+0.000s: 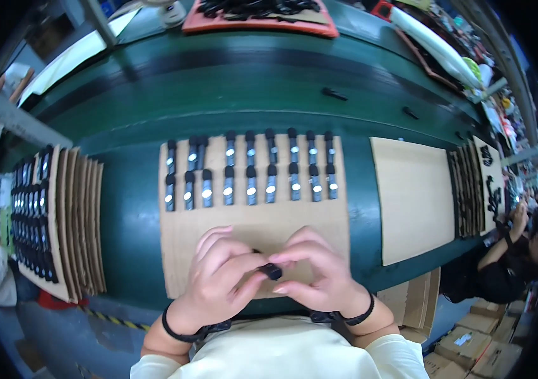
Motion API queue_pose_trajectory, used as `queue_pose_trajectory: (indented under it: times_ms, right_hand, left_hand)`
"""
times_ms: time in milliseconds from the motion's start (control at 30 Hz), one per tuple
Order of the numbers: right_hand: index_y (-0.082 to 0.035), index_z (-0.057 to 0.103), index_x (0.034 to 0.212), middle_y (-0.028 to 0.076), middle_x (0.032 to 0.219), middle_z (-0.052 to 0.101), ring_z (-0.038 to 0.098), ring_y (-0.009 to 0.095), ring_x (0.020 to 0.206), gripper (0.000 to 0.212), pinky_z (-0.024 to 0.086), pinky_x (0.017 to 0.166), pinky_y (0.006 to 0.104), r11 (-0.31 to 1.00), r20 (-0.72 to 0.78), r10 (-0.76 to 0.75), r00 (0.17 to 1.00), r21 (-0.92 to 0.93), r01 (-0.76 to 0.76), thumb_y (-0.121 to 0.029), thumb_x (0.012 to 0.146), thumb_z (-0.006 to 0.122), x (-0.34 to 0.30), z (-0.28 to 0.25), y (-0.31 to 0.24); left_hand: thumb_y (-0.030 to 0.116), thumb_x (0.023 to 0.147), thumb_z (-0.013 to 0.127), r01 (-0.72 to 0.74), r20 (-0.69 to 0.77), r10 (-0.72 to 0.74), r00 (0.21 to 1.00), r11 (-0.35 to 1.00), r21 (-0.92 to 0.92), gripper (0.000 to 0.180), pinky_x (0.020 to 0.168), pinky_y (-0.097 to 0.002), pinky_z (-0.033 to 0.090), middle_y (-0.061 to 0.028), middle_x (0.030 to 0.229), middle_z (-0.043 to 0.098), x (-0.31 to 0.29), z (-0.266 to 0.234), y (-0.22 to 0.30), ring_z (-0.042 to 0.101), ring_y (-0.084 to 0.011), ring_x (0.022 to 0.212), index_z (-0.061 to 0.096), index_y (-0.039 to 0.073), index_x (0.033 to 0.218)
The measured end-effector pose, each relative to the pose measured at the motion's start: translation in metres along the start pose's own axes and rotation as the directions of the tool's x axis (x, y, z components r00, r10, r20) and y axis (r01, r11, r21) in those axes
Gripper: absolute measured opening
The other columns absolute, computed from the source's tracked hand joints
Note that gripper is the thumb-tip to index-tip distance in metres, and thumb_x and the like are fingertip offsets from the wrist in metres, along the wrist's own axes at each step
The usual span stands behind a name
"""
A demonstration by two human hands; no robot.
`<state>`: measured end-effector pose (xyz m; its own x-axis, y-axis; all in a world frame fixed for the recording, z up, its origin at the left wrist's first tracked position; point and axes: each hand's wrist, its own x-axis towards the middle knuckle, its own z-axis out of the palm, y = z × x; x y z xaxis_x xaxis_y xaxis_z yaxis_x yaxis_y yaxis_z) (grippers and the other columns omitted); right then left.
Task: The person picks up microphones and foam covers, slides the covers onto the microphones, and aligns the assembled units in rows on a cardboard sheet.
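Note:
Both my hands meet over the near part of a cardboard sheet (180, 234). The fingers of my left hand (217, 271) pinch a small black clip-on microphone (271, 271), its far end partly hidden behind them. My right hand (319, 271) holds the same piece between thumb and fingertips from the other side. Beyond my hands, two rows of similar microphones (251, 183) lie on the sheet. Each has a dark rounded foam-like top and most show a bright round spot on the body.
Upright cardboard sheets bearing microphones (34, 208) stand at left. A bare cardboard sheet (411, 196) and more stacked sheets (469, 189) are at right. Loose black pieces (334, 94) lie on the green table (130, 208). A red tray (259, 26) holds black parts. Another person (502, 259) works at right.

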<state>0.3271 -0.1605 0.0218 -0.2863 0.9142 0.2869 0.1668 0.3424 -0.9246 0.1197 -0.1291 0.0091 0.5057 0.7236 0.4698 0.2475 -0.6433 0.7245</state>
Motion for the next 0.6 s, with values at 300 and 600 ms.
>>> queue_pose_trajectory:
  times_ms: [300,600]
  right_hand:
    - [-0.003,0.052,0.115,0.001,0.095,0.055,0.052,0.009,0.084,0.028,0.045,0.086,0.0269,0.861,0.172,0.244,0.954,0.415,-0.295,-0.002,0.091,0.067,-0.011,0.004,0.01]
    - [-0.001,0.053,0.116,0.004,0.101,0.057,0.056,0.011,0.094,0.026,0.047,0.089,0.0291,0.728,0.297,0.285,0.911,0.551,-0.408,0.001,0.092,0.063,-0.008,0.0,0.004]
  left_hand:
    - [0.004,0.065,0.076,-0.09,0.023,0.087,0.996,0.983,0.16,0.028,0.09,-0.0451,0.046,-0.0043,0.082,0.06,0.002,0.004,0.004,0.057,-0.0236,0.079,0.069,0.006,0.091]
    - [0.002,0.065,0.076,-0.075,0.022,0.074,0.997,0.995,0.062,0.027,0.087,-0.0448,0.047,-0.0053,0.082,0.062,-0.001,0.0,0.001,0.059,-0.024,0.076,0.068,0.006,0.091]
